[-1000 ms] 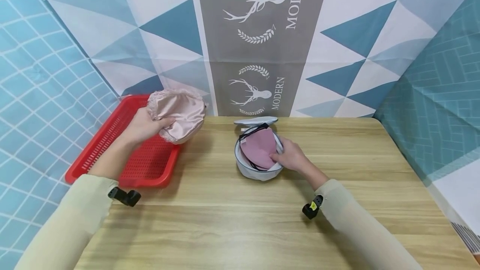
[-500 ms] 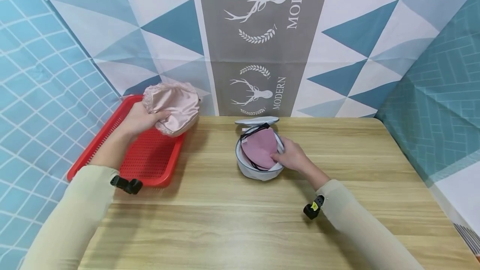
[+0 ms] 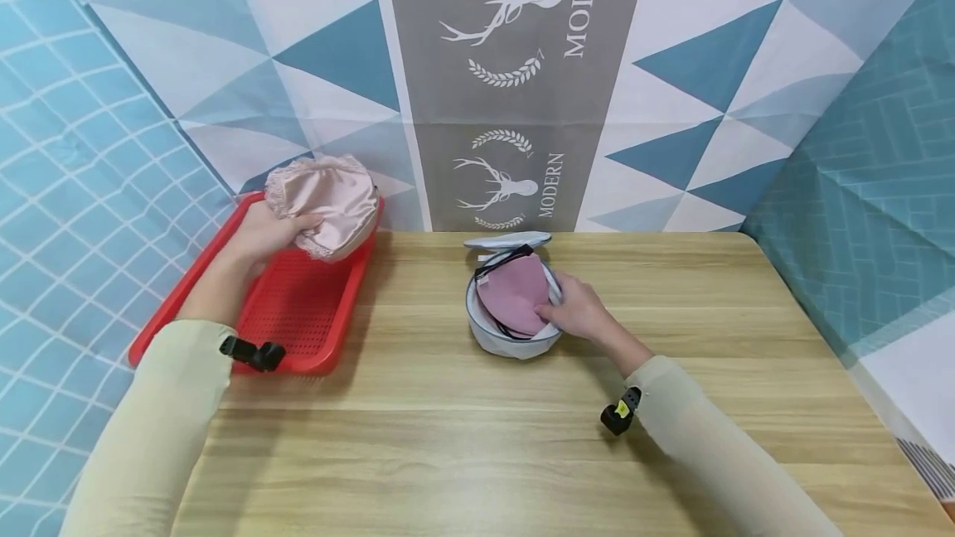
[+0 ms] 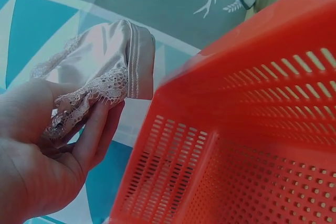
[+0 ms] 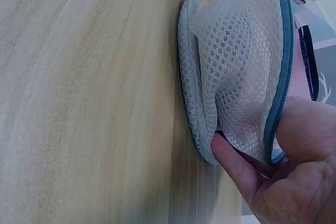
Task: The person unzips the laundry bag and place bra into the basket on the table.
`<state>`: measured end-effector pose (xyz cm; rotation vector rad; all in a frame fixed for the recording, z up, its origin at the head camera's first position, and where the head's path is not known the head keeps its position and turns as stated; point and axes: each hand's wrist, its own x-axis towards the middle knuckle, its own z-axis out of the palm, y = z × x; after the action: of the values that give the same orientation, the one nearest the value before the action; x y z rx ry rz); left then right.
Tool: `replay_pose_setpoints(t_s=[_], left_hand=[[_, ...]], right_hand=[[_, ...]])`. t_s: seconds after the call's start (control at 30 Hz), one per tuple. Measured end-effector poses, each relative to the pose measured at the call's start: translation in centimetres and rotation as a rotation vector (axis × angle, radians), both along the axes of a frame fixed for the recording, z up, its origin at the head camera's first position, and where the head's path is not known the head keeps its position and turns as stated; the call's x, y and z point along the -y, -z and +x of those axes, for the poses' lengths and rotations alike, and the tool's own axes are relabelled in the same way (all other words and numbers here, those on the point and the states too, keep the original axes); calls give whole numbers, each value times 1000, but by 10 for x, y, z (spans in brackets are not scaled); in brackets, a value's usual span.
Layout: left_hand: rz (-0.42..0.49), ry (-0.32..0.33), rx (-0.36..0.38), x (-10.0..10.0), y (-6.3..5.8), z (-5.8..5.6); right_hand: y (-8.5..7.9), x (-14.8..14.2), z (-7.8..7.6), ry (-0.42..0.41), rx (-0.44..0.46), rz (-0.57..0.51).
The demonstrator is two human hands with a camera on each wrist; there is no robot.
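My left hand (image 3: 261, 237) pinches a pale pink satin bra (image 3: 332, 204) with lace trim, folded into a rounded shape. It hangs above the red basket (image 3: 345, 305), toward the back; in the left wrist view the bra (image 4: 105, 56) shows beside the basket's wall, fingers under its lace. A round white mesh laundry bag (image 3: 507, 346) stands on the table, its lid (image 3: 511, 240) folded back. Inside lies a darker pink bra (image 3: 513, 292) with black straps. My right hand (image 3: 580, 309) grips the bag's zippered rim, thumb inside and fingers against the outer mesh (image 5: 231, 72).
The wooden table (image 3: 462, 454) runs up to a patterned wall covering (image 3: 485, 89) at the back. Blue tiled covering (image 3: 67, 189) borders the left side, next to the basket. A green-blue covering (image 3: 865, 189) rises on the right.
My left hand has carried the satin bra leftward and a little back, from the basket's right side to over the basket. The right hand and the mesh bag have stayed in place.
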<state>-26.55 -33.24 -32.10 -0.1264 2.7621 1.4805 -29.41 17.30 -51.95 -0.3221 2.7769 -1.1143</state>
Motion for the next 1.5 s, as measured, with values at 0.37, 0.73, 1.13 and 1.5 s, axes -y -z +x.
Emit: replay_pose_setpoints(t_s=[0.37,0.73,1.13,1.5], left_hand=[[166,-58,76,8,-1,-8],[206,-51,138,23,6,-16],[245,-37,181,23,14,-21],[304,-64,227,18,18,-26]], right_hand=[[2,3,1,0,-5,4],[4,2,0,-10,-13,6],[5,0,-1,8,-4,-6],[0,2,3,9,-16,10]])
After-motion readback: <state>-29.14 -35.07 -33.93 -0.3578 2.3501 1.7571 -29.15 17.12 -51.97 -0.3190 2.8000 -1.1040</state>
